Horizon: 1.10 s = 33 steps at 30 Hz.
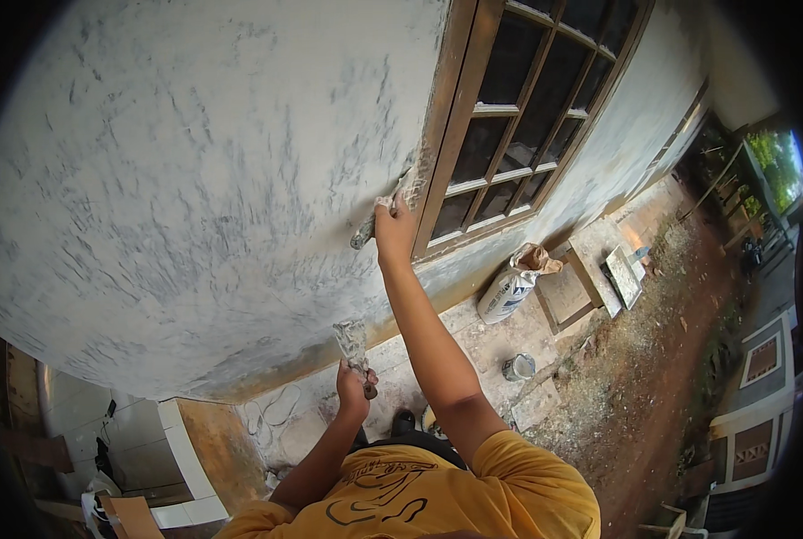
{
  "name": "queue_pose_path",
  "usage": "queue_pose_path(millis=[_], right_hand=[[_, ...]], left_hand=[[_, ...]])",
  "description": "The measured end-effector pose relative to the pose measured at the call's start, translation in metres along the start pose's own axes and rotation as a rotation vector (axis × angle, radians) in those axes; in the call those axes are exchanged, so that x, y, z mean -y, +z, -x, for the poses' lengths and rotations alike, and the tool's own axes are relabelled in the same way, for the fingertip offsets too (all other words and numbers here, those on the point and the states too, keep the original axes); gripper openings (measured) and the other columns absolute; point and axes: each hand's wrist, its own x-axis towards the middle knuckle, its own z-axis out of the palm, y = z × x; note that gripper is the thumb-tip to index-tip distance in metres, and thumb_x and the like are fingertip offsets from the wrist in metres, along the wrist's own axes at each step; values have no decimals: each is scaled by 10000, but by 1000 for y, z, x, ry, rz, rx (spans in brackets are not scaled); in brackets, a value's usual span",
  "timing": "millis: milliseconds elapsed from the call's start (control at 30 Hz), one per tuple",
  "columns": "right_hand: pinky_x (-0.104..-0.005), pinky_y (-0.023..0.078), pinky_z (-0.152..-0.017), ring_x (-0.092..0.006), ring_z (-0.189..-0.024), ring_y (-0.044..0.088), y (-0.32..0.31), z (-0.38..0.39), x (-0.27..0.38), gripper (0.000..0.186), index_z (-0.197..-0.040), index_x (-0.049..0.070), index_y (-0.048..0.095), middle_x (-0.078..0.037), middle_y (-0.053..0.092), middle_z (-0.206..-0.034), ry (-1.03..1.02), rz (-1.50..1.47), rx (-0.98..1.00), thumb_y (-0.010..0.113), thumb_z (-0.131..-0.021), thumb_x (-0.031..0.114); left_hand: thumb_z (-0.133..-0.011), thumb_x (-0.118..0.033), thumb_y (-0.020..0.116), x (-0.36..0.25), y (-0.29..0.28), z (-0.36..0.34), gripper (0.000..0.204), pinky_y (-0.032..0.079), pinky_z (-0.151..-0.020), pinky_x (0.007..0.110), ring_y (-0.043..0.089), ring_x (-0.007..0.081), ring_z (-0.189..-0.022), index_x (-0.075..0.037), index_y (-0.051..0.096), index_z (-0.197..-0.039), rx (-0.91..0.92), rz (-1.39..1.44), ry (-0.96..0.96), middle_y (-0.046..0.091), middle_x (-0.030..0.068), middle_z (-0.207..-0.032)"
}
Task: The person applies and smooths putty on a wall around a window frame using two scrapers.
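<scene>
My right hand (394, 226) reaches up to the wall and is closed on a putty-smeared putty knife (363, 235). Its blade end lies against the wall (266, 135), right beside the brown wooden window frame (446, 135). The wall is pale, with grey streaks of uneven filler. Lower down, in front of my body, my left hand (354, 388) grips the handle of a second putty knife (351, 340). That one points upward, its wide blade coated in whitish putty and apart from my right hand.
A white sack (507, 286) with a torn brown top stands below the window. Near it are an open can (519, 366), a low concrete ledge (590, 251) and a flat tray (622, 277). A tiled ledge (186, 458) is at the lower left. Debris covers the dirt path (653, 386).
</scene>
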Motion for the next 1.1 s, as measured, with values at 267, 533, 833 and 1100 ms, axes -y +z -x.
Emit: queue_pose_path(millis=[267, 533, 833, 1100], right_hand=[[-249, 409, -649, -116, -696, 464, -16, 0, -33, 579, -1346, -67, 400, -61, 555, -816, 8, -76, -80, 580, -830, 124], [-249, 415, -696, -95, -734, 471, 2, 56, -45, 532, -1328, -66, 431, -39, 545, -785, 43, 52, 99, 561, -839, 96], [-249, 422, -656, -95, -703, 465, -19, 19, -70, 525, -1337, -87, 403, -66, 577, -828, 122, -103, -23, 541, -856, 73], [-251, 429, -682, -109, -728, 482, -3, 91, -114, 538, -1341, -66, 416, -61, 548, -808, 280, -97, 98, 558, -841, 70]], left_hand=[[-614, -27, 391, -11, 1, 7, 385, 414, -564, 344, 447, 203, -585, -65, 422, -996, 27, -10, 43, 430, 87, -758], [-611, 18, 354, -4, -18, -2, 508, 426, -533, 325, 467, 198, -576, -27, 445, -1109, -28, 46, 17, 452, 78, -737], [-654, -38, 376, -11, -13, -5, 364, 421, -570, 343, 459, 202, -587, -63, 443, -1011, -17, -38, 5, 434, 70, -756], [-632, -7, 362, -6, -22, -15, 406, 427, -524, 286, 472, 177, -570, -44, 448, -1027, -56, -55, -2, 465, 79, -729]])
